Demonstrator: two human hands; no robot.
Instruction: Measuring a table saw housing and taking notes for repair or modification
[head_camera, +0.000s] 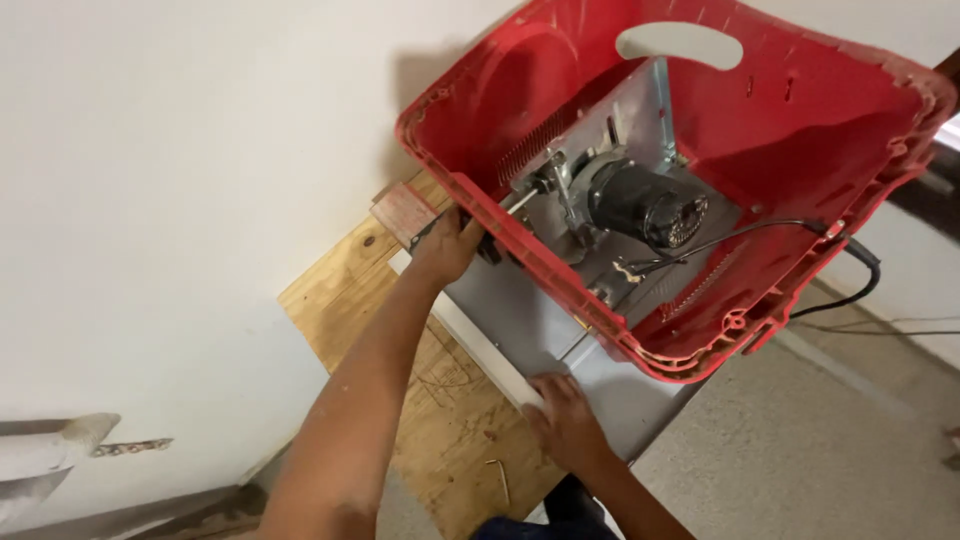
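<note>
Beside a pale wall, a red plastic housing (760, 130) of a table saw is seen turned upside down, its open underside facing the camera. Inside the housing a black motor (640, 205) is mounted on a grey metal bracket (640, 110), and a black power cord (850, 270) is led out over the housing's far rim. The housing rests on its grey metal tabletop (520, 320), which lies on a plywood worktop (340, 290).

At the housing's near-left rim, the left hand (447, 245) is curled around a dark knob or handle; the grip looks closed, though the fingers are mostly hidden. Below the housing, the right hand (565, 420) is laid flat and open on the grey tabletop, next to a white strip (470, 345), holding nothing.

As a judgement: the work at the knob is best done with the housing steadied by steady downward pressure from the flat hand, so the saw is not shifted toward the worktop's edge. The knob should be turned gently, with the cord kept clear.
</note>
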